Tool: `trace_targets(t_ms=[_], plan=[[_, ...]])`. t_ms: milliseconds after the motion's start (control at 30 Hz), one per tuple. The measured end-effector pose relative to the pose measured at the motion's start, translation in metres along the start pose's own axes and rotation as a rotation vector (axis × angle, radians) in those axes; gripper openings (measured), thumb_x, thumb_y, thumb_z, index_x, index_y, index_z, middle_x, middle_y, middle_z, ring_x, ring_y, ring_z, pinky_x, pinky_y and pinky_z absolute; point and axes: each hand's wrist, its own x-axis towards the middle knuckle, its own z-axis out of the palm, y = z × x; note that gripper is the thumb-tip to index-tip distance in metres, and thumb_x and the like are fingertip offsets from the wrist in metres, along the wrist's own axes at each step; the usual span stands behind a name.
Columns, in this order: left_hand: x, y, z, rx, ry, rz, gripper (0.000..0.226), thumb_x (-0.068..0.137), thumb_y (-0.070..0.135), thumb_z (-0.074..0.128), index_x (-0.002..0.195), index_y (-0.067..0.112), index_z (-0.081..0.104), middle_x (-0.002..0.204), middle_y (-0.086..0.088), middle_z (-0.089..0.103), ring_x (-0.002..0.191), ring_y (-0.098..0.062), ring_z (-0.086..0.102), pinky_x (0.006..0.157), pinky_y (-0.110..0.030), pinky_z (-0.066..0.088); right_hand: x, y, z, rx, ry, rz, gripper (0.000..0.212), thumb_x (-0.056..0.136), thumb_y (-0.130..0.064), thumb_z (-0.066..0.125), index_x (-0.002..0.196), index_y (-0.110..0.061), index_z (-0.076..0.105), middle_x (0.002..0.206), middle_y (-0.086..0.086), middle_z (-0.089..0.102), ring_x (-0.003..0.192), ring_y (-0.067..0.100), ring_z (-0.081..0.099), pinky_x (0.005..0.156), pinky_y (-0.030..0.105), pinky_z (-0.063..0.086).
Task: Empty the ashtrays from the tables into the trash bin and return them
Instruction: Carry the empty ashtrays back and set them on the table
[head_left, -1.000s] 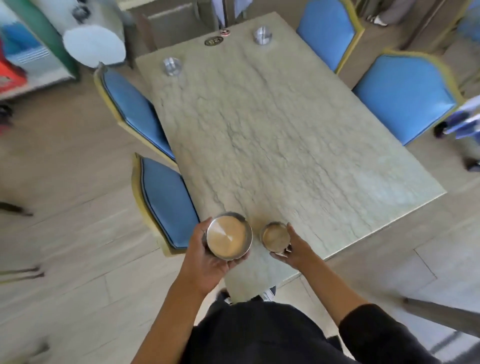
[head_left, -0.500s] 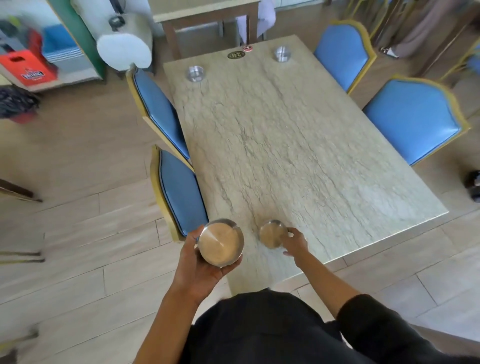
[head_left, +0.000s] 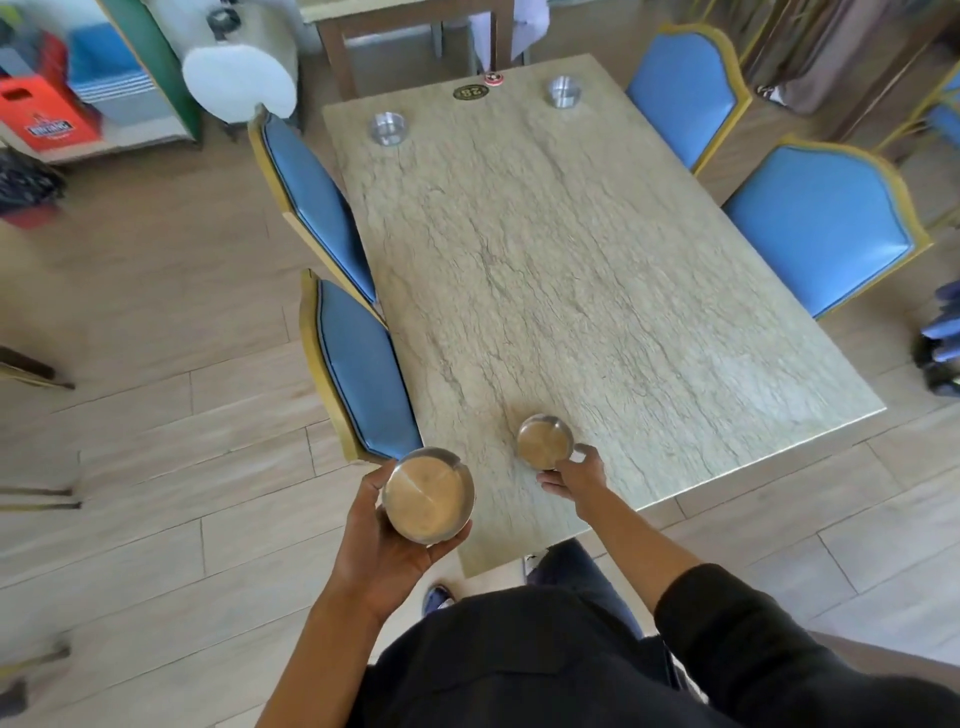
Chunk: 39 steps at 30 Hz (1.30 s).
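My left hand (head_left: 387, 545) grips a round steel ashtray (head_left: 428, 496), held just off the near left corner of the marble table (head_left: 571, 260). My right hand (head_left: 571, 475) holds a second, smaller-looking steel ashtray (head_left: 544, 440) by its near rim, low over or on the table's near end; I cannot tell whether it touches the top. Two more steel ashtrays stand at the far end, one on the left (head_left: 387, 127) and one on the right (head_left: 564, 91).
Blue padded chairs flank the table: two on the left (head_left: 358, 364) (head_left: 311, 197), two on the right (head_left: 815, 223) (head_left: 685, 88). A table number disc (head_left: 471, 92) lies at the far edge. A white bin-like drum (head_left: 239, 78) and red crate (head_left: 44, 111) stand far left.
My view has shifted; the table now sits further right. My left hand has drawn its ashtray back off the table's corner. My right hand keeps its ashtray at the near end.
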Motion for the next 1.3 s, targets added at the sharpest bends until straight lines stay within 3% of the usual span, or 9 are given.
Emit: trace_targets(t_ms=[267, 533, 1133, 1300], plan=[[0.01, -0.008, 0.028, -0.123, 0.014, 0.105, 0.056, 0.091, 0.045, 0.066, 0.138, 0.015, 0.06, 0.146, -0.026, 0.055, 0.135, -0.05, 0.051, 0.109, -0.062, 0.042, 0.023, -0.042, -0.002, -0.002, -0.055, -0.005, 0.056, 0.097, 0.001, 0.064, 0.146, -0.023, 0.052, 0.092, 0.023, 0.076, 0.06, 0.027, 0.075, 0.044, 0.028, 0.057], [0.029, -0.024, 0.063, -0.147, 0.008, 0.117, 0.064, 0.086, 0.048, 0.069, 0.142, 0.019, 0.056, 0.15, -0.025, 0.052, 0.139, -0.049, 0.048, 0.107, -0.06, 0.045, 0.044, -0.064, -0.017, -0.021, -0.153, 0.019, 0.057, 0.096, -0.003, 0.07, 0.147, -0.023, 0.051, 0.092, 0.02, 0.078, 0.077, 0.03, 0.08, 0.059, 0.035, 0.065], [0.04, -0.06, 0.09, -0.197, 0.011, 0.207, 0.061, 0.087, 0.048, 0.066, 0.139, 0.017, 0.058, 0.148, -0.026, 0.054, 0.139, -0.048, 0.047, 0.104, -0.058, 0.046, 0.062, -0.072, -0.036, -0.135, -0.284, -0.013, 0.059, 0.095, 0.005, 0.067, 0.144, -0.023, 0.049, 0.103, 0.022, 0.076, 0.076, 0.027, 0.081, 0.057, 0.032, 0.063], [0.039, -0.074, 0.086, -0.208, 0.037, 0.225, 0.076, 0.083, 0.045, 0.07, 0.15, 0.017, 0.049, 0.152, -0.025, 0.051, 0.141, -0.047, 0.045, 0.104, -0.058, 0.046, 0.064, -0.067, -0.04, -0.153, -0.293, -0.036, 0.057, 0.097, 0.004, 0.064, 0.145, -0.024, 0.05, 0.105, 0.02, 0.076, 0.077, 0.027, 0.081, 0.062, 0.034, 0.065]])
